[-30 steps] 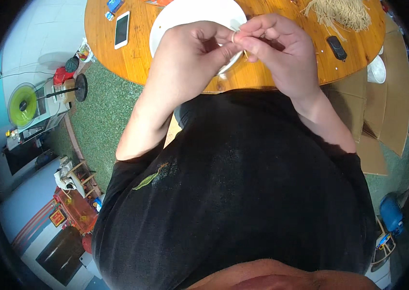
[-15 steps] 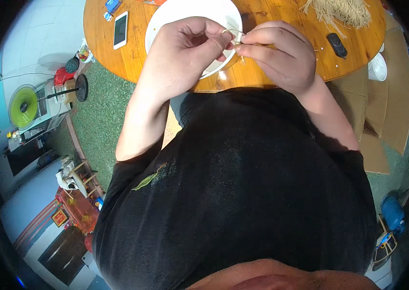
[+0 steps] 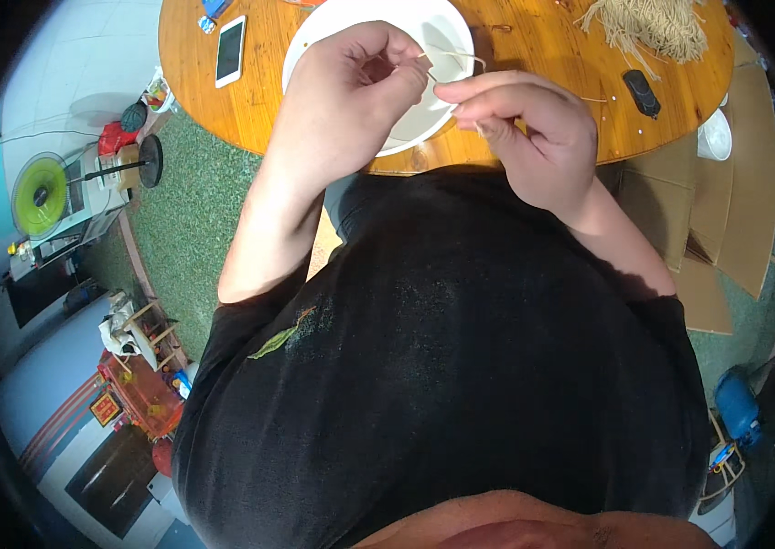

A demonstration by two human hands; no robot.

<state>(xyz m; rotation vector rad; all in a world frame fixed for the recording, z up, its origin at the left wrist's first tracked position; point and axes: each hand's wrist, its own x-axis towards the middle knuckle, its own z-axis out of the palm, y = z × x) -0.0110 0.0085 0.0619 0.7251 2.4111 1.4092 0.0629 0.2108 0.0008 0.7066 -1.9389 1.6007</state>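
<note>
Both my hands are up over a white bowl (image 3: 307, 29) at the near side of the round wooden table. My left hand (image 3: 351, 96) pinches a thin beige cord (image 3: 465, 57) between thumb and forefinger. One piece of the cord loops out to the right above the bowl, and a short piece points down toward the other hand. My right hand (image 3: 534, 123) is closed just right of it, fingertips bunched together on what looks like a pale bit of the same cord. Its exact hold is partly hidden by the fingers.
A bundle of beige cords (image 3: 653, 32) lies at the table's far right, with a black oval device (image 3: 641, 93) nearer. A white phone (image 3: 230, 51) lies left of the bowl. Flattened cardboard (image 3: 699, 201) and a white bucket (image 3: 715, 135) are beyond the table's right edge.
My hands have drawn apart, the right one moving down and turning. The cord that formed a small loop between the fingers now sticks out to the right. The bowl appears shifted slightly right.
</note>
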